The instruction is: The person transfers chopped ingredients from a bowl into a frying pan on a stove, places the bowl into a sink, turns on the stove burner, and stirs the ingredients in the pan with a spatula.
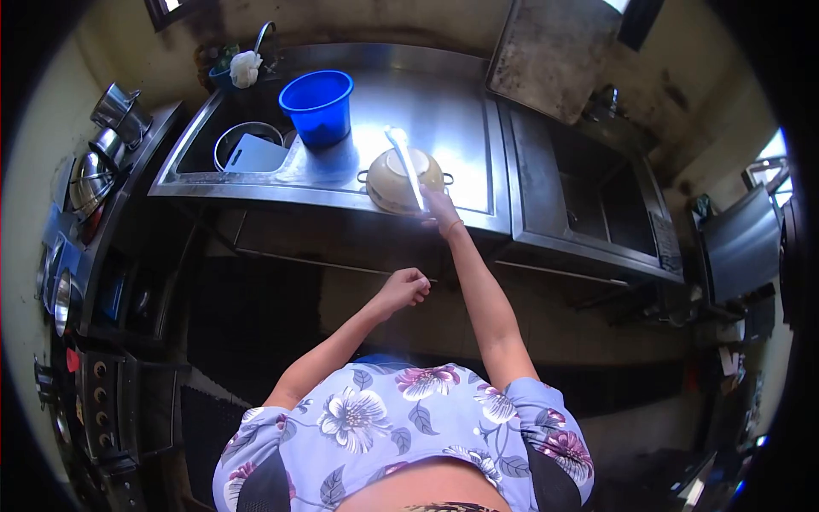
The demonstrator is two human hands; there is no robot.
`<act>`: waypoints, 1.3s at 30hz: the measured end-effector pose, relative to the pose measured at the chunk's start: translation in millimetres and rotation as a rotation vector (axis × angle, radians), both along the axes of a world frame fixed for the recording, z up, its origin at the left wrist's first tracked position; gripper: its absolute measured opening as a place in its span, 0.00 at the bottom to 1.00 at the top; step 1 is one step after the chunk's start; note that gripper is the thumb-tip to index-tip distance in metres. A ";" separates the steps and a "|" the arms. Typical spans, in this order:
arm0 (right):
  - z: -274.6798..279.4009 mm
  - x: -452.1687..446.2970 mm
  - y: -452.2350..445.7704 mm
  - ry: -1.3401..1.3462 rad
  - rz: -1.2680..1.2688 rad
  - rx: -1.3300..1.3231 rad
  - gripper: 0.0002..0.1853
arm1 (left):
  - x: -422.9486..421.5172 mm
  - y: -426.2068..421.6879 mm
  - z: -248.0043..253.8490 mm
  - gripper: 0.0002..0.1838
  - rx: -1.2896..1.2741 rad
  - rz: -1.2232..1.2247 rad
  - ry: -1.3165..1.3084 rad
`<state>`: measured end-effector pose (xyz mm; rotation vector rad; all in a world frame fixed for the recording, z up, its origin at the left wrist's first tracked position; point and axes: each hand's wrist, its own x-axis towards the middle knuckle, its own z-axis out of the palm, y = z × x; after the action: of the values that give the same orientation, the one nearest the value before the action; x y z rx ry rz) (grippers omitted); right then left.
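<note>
My right hand (440, 210) is wrapped round the handle end of a long white dish brush (406, 162). The brush lies slantwise over an upside-down pan (388, 189), its head at the far end over the pan's pale, round base. This pan is tan-coloured with two small loop handles, and it rests near the counter's front edge. Lower down, my left hand (404, 291) hovers in front of the counter, its fingers curled in and nothing visible in them.
A blue bucket (317, 107) stands behind the pan to the left, on the steel counter (452, 102). In the left basin are a round pan and a grey cutting board (256, 155). An empty-looking deep sink (601, 183) lies right; a stove (107, 401) is at lower left.
</note>
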<state>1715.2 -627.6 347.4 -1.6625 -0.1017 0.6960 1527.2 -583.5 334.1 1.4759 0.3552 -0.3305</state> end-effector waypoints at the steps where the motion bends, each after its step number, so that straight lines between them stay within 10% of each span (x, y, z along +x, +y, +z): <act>1: 0.9 1.0 3.0 0.024 0.026 0.003 0.25 | 1.1 0.9 2.4 0.09 0.006 0.015 0.016; 7: -12.5 2.7 16.0 -0.035 0.029 0.116 0.08 | -13.6 5.0 -4.6 0.09 0.018 0.091 0.044; 14: 4.1 -75.2 9.0 0.154 0.107 0.495 0.12 | -91.0 1.1 4.4 0.09 0.039 0.294 0.012; 25: 47.9 -302.8 13.9 0.827 1.074 1.017 0.27 | -266.3 -38.9 1.3 0.07 -0.037 0.567 0.080; 39: 25.3 -569.8 121.1 -0.544 1.214 0.340 0.10 | -520.9 -10.9 -2.9 0.06 -0.060 1.141 0.005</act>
<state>1145.4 -506.6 372.6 -1.2909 -1.6158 0.9879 1006.2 -594.4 331.2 1.0095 1.0958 0.5649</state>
